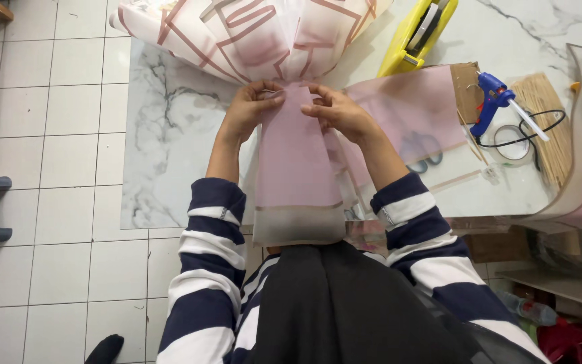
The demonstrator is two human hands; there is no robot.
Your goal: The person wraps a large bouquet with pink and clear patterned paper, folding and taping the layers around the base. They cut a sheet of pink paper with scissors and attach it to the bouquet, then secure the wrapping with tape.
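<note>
Wrapping, a large fan of white paper with pink lines, spreads over the far edge of the marble surface, its gathered neck just under the person's hands. From that neck a pink sheet hangs toward the person's lap, its pale lower border past the surface edge. The left hand pinches the sheet's top left corner against the neck, fingers pressed together on the paper. The right hand pinches the top right corner the same way. To do this well, both pinches would best stay level, so the sheet sits centred and flat on the neck, with the folds under it held tight. More pink sheets lie to the right, scissors showing through them. Further right are a yellow tape dispenser, a blue glue gun and a tape roll, all within reach.
</note>
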